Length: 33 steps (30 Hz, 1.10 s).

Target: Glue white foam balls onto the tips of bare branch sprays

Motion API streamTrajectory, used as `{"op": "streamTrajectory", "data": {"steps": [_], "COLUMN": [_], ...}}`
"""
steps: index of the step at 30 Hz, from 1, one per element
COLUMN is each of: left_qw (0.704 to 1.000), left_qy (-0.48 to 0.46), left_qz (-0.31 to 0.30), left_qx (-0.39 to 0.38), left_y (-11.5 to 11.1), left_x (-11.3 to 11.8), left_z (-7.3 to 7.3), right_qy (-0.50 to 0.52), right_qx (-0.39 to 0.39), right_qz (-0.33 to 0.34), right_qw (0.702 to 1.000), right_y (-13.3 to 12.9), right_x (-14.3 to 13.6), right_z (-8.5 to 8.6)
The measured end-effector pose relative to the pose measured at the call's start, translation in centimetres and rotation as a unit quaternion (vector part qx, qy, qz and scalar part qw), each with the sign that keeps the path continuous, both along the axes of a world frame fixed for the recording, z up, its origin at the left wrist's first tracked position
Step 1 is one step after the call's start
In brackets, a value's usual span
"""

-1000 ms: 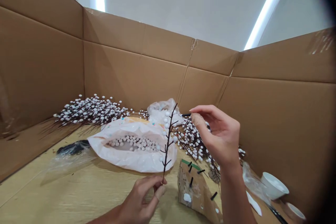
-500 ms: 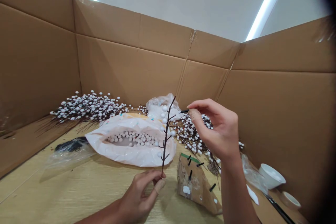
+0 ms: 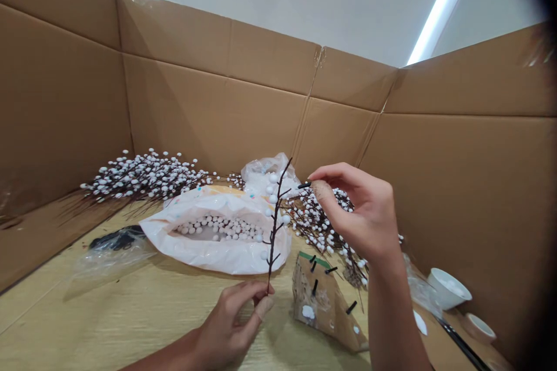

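Note:
My left hand (image 3: pixel 239 316) pinches the bottom of a thin dark twig (image 3: pixel 273 232), which stands upright with short side stubs and several white balls near its left and right sides. To the right of the twig's upper part, my right hand (image 3: pixel 357 203) holds a small black stick (image 3: pixel 304 185) between thumb and forefinger, its tip close to a side stub. Behind the twig lies an open white bag (image 3: pixel 209 258) with many small white balls (image 3: pixel 217 227) inside. A cardboard block (image 3: pixel 322 307) with black pegs stuck in it stands below my right hand.
White-berried branches lie at the back left (image 3: pixel 148 177) and behind my right hand (image 3: pixel 311 217). A clear bag (image 3: pixel 265 174), a black item in plastic (image 3: pixel 117 237), a white bowl (image 3: pixel 449 290), a tape roll (image 3: pixel 478 327) and dark tweezers (image 3: pixel 461 343) lie around. Cardboard walls (image 3: pixel 217 110) surround the table.
My right hand has shifted very slightly left with the black stick. My left hand still holds the twig in nearly the same place. The view has moved a little.

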<state>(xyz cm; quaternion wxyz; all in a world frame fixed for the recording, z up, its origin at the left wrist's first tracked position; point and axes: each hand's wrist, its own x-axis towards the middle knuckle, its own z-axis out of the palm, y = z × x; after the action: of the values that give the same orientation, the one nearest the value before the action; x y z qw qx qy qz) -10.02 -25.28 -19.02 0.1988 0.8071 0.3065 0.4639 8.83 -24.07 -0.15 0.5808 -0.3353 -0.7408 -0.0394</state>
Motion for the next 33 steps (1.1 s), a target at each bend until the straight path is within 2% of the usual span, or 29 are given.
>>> {"op": "streamTrajectory", "data": {"steps": [4,9,12,17,22,28,33], "left_qw": [1.000,1.000,1.000,0.999,0.998,0.999,0.999], "left_qy": [0.007,0.013,0.014,0.015,0.028,0.018,0.005], "left_qz": [-0.004,-0.015,-0.026,-0.034,-0.045,-0.037,-0.037], "left_qx": [-0.011,-0.009,-0.007,-0.013,-0.023,-0.012,0.005], "left_y": [0.08,0.01,-0.09,-0.04,-0.01,-0.03,0.05], "left_x": [-0.02,0.11,0.18,0.23,0.17,0.07,0.17], "left_z": [0.11,0.53,0.55,0.04,0.04,0.01,-0.17], "right_qy": [0.033,0.141,0.164,0.160,0.169,0.183,0.168], "right_qx": [0.007,0.105,0.135,0.123,0.100,0.108,0.107], "right_qz": [0.007,0.024,0.021,0.012,0.038,0.059,0.044], "right_qw": [0.999,0.984,0.977,0.979,0.980,0.975,0.979], "right_y": [-0.05,-0.63,-0.95,-0.76,-0.37,-0.34,-0.26], "right_x": [-0.01,-0.22,-0.20,-0.13,-0.26,-0.23,-0.09], "right_z": [0.05,0.30,0.39,0.28,0.19,0.32,0.41]}}
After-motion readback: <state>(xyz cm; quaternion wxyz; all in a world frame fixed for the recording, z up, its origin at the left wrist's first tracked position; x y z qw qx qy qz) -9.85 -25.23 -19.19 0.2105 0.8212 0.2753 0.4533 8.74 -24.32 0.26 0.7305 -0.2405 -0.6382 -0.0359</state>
